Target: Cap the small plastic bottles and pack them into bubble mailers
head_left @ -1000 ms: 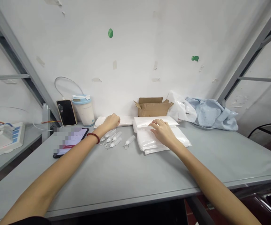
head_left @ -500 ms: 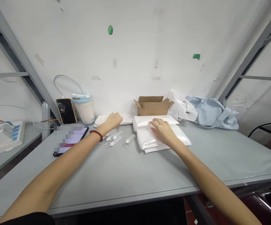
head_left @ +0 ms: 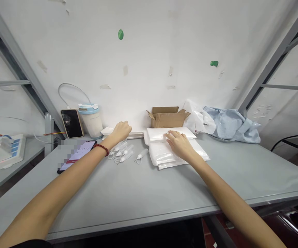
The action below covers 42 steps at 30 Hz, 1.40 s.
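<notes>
My left hand (head_left: 120,131), with a red bead bracelet on the wrist, reaches to the far side of the grey table (head_left: 138,193). Its fingers are curled over the flat white pile (head_left: 136,133) against the wall; what they grip is hidden. My right hand (head_left: 179,144) lies with fingers spread on the stack of clear plastic bags (head_left: 173,148). Several small white tube-like items with loops (head_left: 123,153) lie between my hands, one of them (head_left: 141,155) apart to the right.
An open cardboard box (head_left: 167,117) stands behind the bags. A white plastic bag (head_left: 198,119) and a blue cloth (head_left: 233,124) lie at the back right. A phone (head_left: 76,155) lies flat; another phone (head_left: 72,123) and a lidded cup (head_left: 91,120) stand at the back left.
My left hand has shifted slightly along the white pile at the wall. My right hand stays on the bag stack.
</notes>
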{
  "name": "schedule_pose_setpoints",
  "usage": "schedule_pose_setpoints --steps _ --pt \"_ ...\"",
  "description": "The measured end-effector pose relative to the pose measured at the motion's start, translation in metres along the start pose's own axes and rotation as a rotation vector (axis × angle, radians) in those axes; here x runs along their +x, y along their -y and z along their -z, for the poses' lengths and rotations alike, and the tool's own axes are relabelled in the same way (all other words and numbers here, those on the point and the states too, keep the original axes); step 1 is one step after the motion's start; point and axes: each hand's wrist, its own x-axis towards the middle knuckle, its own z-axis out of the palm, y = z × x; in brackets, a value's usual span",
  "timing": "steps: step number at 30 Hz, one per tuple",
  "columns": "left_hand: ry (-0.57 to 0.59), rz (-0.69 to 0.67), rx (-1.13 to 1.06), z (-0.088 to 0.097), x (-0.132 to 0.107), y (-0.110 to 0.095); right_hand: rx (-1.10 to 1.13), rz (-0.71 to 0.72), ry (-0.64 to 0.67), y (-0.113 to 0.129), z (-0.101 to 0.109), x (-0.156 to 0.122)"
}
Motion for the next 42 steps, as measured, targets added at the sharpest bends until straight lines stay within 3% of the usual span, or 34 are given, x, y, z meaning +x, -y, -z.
schedule_pose_setpoints --steps 6,13,18,23,27,32,33,35,38,42 --pt "-0.053 0.088 -0.013 0.008 -0.004 0.005 -0.011 0.000 0.008 0.000 0.000 0.000" --pt "-0.165 0.310 -0.043 0.021 -0.010 0.022 -0.005 -0.003 0.027 0.001 0.003 0.000" --pt "-0.377 0.424 -0.170 0.024 -0.020 0.021 -0.006 0.002 0.026 0.002 0.001 0.000" --pt "-0.602 0.451 -0.214 0.031 -0.032 0.021 0.006 0.014 0.009 0.000 -0.003 0.000" --pt "-0.788 0.237 -0.218 0.032 -0.053 0.009 0.060 0.041 -0.142 0.000 -0.004 0.000" --pt "-0.899 -0.200 -0.100 0.021 -0.090 -0.022 0.118 0.238 -0.729 0.030 0.004 -0.009" --pt "-0.904 -0.271 -0.062 0.019 -0.096 -0.027 0.085 0.316 -0.786 0.039 0.005 -0.012" --pt "-0.909 -0.372 -0.013 0.018 -0.105 -0.034 -0.046 0.424 -0.789 0.057 0.007 -0.017" --pt "-0.917 -0.426 0.005 0.021 -0.111 -0.044 -0.212 0.382 -0.782 0.072 0.006 -0.020" --pt "-0.908 -0.523 -0.025 0.024 -0.111 -0.060 -0.253 0.343 -0.752 0.067 0.001 -0.018"
